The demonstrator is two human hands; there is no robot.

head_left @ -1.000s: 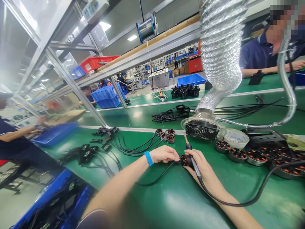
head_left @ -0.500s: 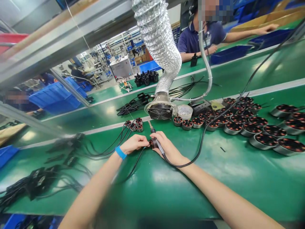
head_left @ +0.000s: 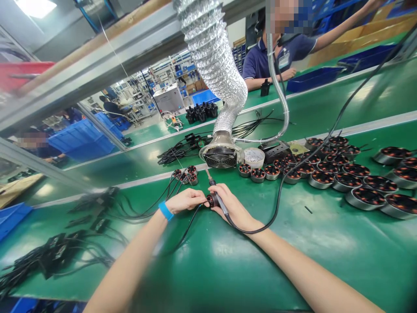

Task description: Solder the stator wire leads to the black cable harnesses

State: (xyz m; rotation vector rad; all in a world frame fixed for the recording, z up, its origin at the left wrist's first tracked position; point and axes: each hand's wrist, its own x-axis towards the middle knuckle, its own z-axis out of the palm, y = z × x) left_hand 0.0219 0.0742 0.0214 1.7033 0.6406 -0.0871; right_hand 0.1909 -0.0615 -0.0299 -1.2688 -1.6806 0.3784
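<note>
My right hand (head_left: 230,204) is closed round a soldering iron (head_left: 221,202), its tip pointing up and away from me. The same hand steadies a small round motor part (head_left: 211,200) with copper windings. My left hand (head_left: 187,200), with a blue band (head_left: 166,211) on the wrist, pinches at the near side of that motor part. A black cable (head_left: 188,228) runs down from the pinched fingertips to the green bench. Whatever thin wire end sits between those fingers is too small to make out clearly.
Many motor parts (head_left: 321,178) stand to the right. Several wired ones (head_left: 189,174) sit behind my left hand. A fume extractor (head_left: 221,154) and white cup (head_left: 254,157) are ahead. Black cables (head_left: 55,252) lie left. Across the bench a co-worker (head_left: 276,61) reaches out.
My hands keep their holds on the soldering iron, motor part and wire. The view has shifted slightly. The co-worker's outstretched arm has risen.
</note>
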